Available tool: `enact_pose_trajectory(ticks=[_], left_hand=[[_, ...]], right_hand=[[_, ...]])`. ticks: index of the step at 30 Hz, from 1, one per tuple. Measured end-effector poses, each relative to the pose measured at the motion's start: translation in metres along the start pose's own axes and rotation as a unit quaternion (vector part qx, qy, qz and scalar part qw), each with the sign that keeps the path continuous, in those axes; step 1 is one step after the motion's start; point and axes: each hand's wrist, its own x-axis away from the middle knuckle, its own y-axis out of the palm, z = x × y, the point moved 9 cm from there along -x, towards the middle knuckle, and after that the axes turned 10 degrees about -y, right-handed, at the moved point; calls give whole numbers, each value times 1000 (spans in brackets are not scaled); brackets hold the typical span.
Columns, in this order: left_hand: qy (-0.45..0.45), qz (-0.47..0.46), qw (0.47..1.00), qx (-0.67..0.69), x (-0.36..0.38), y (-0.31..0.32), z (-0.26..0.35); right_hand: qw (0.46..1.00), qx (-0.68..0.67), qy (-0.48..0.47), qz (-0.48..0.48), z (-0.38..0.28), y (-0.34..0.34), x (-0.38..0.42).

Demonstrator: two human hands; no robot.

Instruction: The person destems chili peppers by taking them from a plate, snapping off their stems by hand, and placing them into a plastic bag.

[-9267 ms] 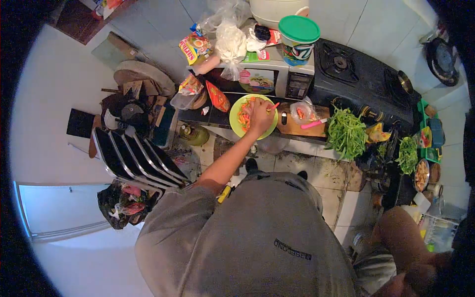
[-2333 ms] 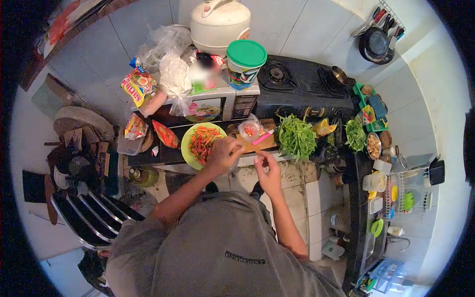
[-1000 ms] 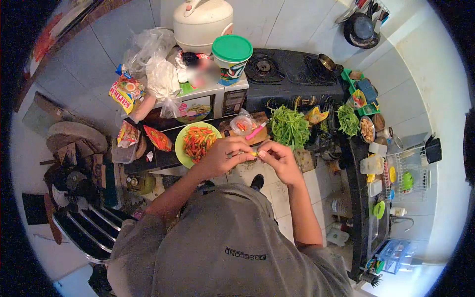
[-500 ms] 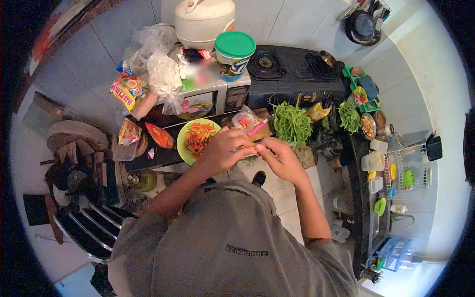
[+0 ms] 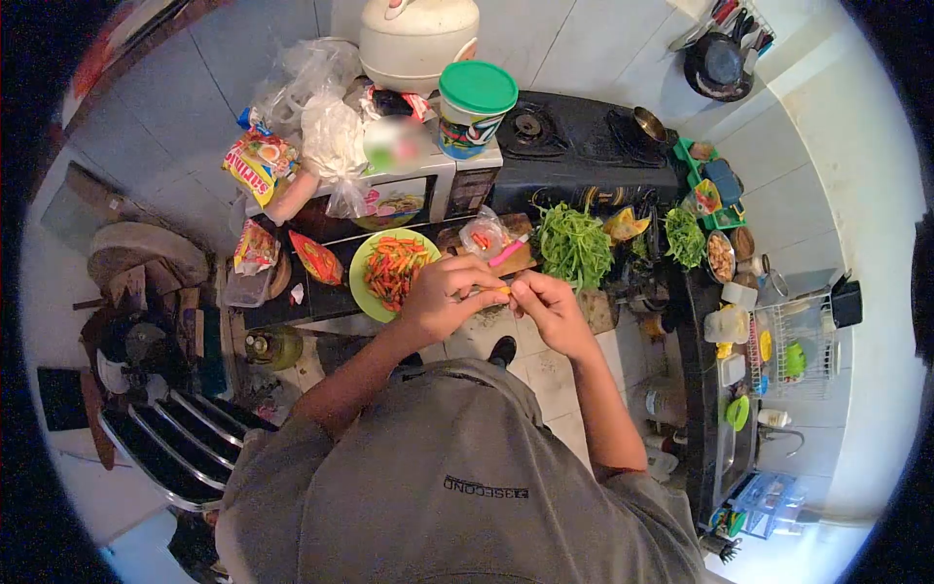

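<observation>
Both our hands, left hand [image 5: 443, 297] and right hand [image 5: 550, 310], pinch one small chili [image 5: 496, 290], lying crosswise between our fingertips.

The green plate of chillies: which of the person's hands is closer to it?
Left. The left hand sits right beside the green plate, at its edge; the right hand is farther off, beyond the left.
</observation>
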Motion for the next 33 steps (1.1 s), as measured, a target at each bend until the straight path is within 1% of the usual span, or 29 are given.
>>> enact_pose_trajectory(ticks=[1,3,4,6,7,8,9,11,12,14,16,18,20,22,24,25,27,28,30,32,33], left_hand=[[0,-4,1000,-1,0,0,1],[0,-7,1000,-2,2,-1,3],[12,-3,1000,-20,3,-4,9],[21,2,999,-38,7,-7,15],[-1,-2,1000,-28,9,-8,12],[-22,-6,1000,-17,10,-7,9],[-23,-5,1000,-17,12,-7,10],[-63,-10,998,-1,15,-6,4],[-64,-8,998,-2,15,-5,5],[-1,21,999,-23,16,-6,20],[15,26,999,-35,17,-3,24],[30,31,998,-45,18,4,26],[64,71,995,-21,21,7,29],[60,87,994,-7,19,14,34],[56,109,992,5,15,20,38],[48,124,991,25,13,21,37],[41,145,988,42,11,25,37],[24,147,988,31,9,27,35],[9,150,989,16,5,35,32],[-9,145,988,55,-3,45,24],[-9,144,988,51,-7,50,27]], right_hand=[[1000,1,0,-2,-4,0,-1],[991,134,7,-30,-15,1,-1],[991,133,7,-32,-17,3,-2],[969,233,-85,-12,-37,4,-4],[969,232,-85,-14,-40,6,-5],[959,258,-113,-15,-50,8,-6],[948,284,-141,-17,-58,9,-6],[944,296,-141,-28,-61,10,-4],[940,309,-142,-35,-63,11,-4],[939,306,-153,-35,-67,8,-2],[938,305,-162,-32,-70,3,1],[952,257,-165,-31,-72,-4,4],[950,262,-167,-13,-72,-12,8],[949,267,-170,2,-71,-21,14],[935,259,-228,77,-80,-40,19],[935,257,-232,72,-80,-45,20],[944,231,-208,114,-75,-71,22],[944,228,-211,110,-75,-78,22],[959,202,-166,109,-64,-96,21],[963,180,-166,109,-58,-110,23],[972,155,-147,101,-51,-117,25]])
